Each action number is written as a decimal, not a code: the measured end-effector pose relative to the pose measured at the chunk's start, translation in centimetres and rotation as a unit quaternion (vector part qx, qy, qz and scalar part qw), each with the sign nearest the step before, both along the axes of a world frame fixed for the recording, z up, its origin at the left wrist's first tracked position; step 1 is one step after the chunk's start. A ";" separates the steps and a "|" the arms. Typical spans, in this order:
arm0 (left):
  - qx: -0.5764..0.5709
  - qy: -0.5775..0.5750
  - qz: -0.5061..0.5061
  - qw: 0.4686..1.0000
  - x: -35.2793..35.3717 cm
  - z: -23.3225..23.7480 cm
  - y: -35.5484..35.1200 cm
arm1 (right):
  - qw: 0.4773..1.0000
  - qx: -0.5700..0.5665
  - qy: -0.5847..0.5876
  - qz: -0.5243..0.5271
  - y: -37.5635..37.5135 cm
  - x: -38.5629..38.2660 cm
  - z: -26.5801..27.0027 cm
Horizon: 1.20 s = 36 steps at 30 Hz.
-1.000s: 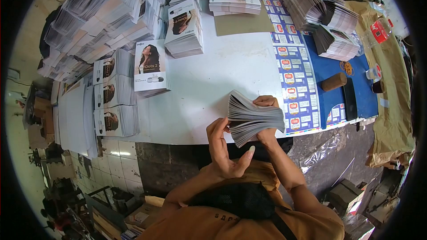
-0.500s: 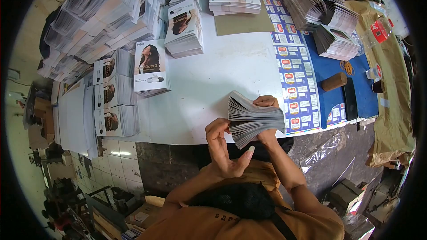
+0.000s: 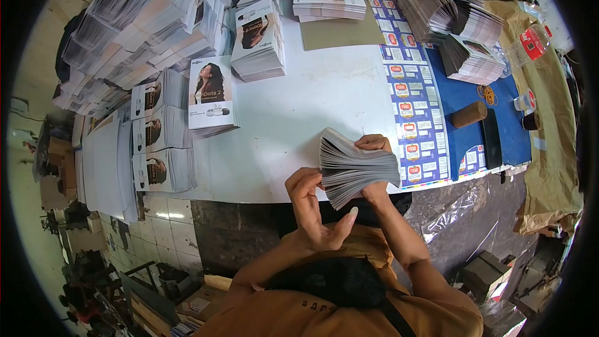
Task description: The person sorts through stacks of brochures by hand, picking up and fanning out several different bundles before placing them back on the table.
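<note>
My right hand point(image 3: 374, 142) grips a thick stack of printed leaflets point(image 3: 357, 168), held bent so the edges fan out, above the front edge of the white table. My left hand point(image 3: 312, 203) is at the left side of that stack, its fingertips at the page edges and its thumb stretched away, pointing up. Part of my right hand is hidden behind the leaflets. To the left, a pile of leaflets point(image 3: 212, 90) with a long-haired figure on the cover lies on the table. Another such pile point(image 3: 259, 40) stands behind it.
Tall bundles of leaflets point(image 3: 143, 19) fill the back left. More fanned stacks point(image 3: 430, 3) stand back right. On the blue surface at right are a brown cylinder point(image 3: 469, 114), a black flat object point(image 3: 491, 140), rubber bands point(image 3: 486, 95) and a plastic bottle point(image 3: 530, 45).
My left hand has shifted very slightly left, its fingers a little farther from the stack. The leaflets and my right hand have stayed in place.
</note>
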State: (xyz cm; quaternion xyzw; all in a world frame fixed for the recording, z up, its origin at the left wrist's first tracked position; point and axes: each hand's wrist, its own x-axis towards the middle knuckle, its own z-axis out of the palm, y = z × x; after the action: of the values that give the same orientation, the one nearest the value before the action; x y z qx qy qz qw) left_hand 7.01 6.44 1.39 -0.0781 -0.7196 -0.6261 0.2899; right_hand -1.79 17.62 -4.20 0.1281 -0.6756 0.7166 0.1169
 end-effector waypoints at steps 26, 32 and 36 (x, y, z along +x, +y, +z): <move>0.018 -0.018 -0.009 1.000 0.2 -0.1 0.0 | 1.000 0.000 -0.021 0.009 0.2 0.1 -0.1; 0.031 -0.014 -0.019 0.999 0.0 -0.2 0.0 | 1.000 -0.007 -0.020 0.008 0.2 0.0 -0.2; 0.010 -0.041 -0.006 0.999 0.2 0.3 0.0 | 0.999 -0.012 -0.030 0.006 0.1 0.1 -0.2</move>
State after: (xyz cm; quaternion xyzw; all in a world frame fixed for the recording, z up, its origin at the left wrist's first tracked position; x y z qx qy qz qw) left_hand 7.16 6.47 1.64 -0.0537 -0.7243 -0.6375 0.2573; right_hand -1.67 17.72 -4.44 0.1086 -0.6694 0.7289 0.0938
